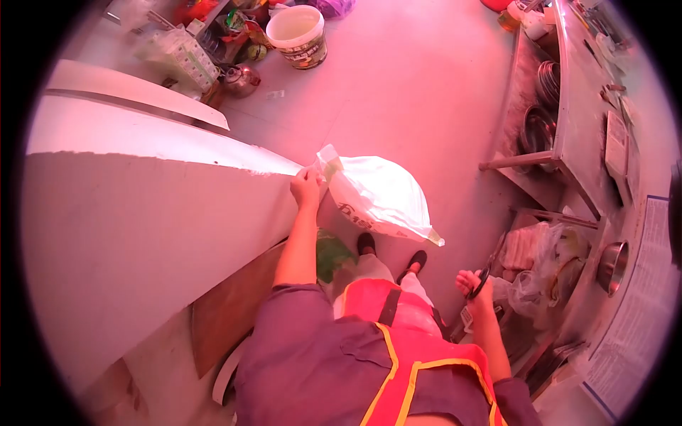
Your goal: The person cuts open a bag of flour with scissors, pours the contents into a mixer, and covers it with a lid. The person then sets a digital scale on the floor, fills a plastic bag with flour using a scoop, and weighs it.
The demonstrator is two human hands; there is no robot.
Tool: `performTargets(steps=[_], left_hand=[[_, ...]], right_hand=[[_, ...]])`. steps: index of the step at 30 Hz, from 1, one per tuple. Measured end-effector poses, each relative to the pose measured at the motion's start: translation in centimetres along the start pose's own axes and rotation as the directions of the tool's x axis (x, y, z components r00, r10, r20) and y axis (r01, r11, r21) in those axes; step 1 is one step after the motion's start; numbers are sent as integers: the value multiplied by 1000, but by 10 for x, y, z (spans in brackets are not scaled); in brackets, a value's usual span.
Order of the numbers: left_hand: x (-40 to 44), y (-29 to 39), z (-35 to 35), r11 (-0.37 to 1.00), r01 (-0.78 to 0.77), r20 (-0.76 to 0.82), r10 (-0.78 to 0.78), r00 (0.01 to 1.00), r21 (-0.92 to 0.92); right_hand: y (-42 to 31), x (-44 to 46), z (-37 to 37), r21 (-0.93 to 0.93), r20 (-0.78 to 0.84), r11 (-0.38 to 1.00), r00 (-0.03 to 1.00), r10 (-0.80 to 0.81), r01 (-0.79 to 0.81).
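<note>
White bag [383,192] with dark printing: thin, creased sheet plastic, softly shiny where light strikes it. Round bucket [296,39] with a printed side: smooth plastic. Floor [412,85]: smooth, with a faint sheen under pink light. Large white panel [156,241] at left: flat and mostly matt, its upper edge rough and uneven. Bowl [612,268] at right: polished, reflective metal. Table [593,92] at right: dull grey, metal-looking. Clear bags [529,291] on the lower shelf: thin, crumpled, glossy plastic. Shirt [305,355]: matt, dark, wrinkled cloth. Red apron [447,355]: cloth with smooth yellow edging.
</note>
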State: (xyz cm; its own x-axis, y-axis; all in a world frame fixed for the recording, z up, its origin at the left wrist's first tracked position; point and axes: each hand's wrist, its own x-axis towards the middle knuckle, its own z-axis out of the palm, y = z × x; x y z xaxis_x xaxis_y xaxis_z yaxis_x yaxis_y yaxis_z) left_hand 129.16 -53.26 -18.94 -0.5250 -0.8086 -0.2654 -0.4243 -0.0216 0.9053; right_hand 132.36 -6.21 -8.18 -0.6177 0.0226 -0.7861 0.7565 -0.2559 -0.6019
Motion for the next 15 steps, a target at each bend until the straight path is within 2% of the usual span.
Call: performTargets(steps=[1,2,3,5,6,7,8,9,11,14,15], left_hand=[[-16,11,-9,993,11,34,-7,999,-120],[-32,26,-26,994,32,41,-28,999,-109],[-44,37,-38,984,37,67,-25,997,-172],[-62,63,-73,902,51,97,-10,995,-429],[-68,78,-93,832,44,94,10,996,-553],[-74,94,-112,777,3,57,43,997,-629],[-79,108,-130,724,-53,11,84,996,-687],[-87,126,-146,728,-142,-85,115,990,-670],[-108,163,-170,664,-256,-191,172,967,-703],[-141,197,-202,611,-421,-377,207,903,-671],[-158,197,-219,609,-491,-464,218,859,-623]], right_hand=[[-6,8,3,-9,24,1000,999,-28,28],[-15,12,9,75,16,996,999,40,-41],[-29,16,13,175,-2,981,996,84,-83],[-53,31,14,145,-5,989,999,39,-38],[-67,35,15,-77,-2,992,995,-100,100],[-84,41,15,-302,29,928,975,-219,217],[-106,47,12,-315,19,914,964,-265,257],[-129,54,7,-333,24,898,955,-296,287],[-161,113,-26,-556,-78,707,819,-568,437],[-232,204,-85,-592,-172,643,703,-690,487],[-268,203,-89,-603,-132,639,730,-671,478]])
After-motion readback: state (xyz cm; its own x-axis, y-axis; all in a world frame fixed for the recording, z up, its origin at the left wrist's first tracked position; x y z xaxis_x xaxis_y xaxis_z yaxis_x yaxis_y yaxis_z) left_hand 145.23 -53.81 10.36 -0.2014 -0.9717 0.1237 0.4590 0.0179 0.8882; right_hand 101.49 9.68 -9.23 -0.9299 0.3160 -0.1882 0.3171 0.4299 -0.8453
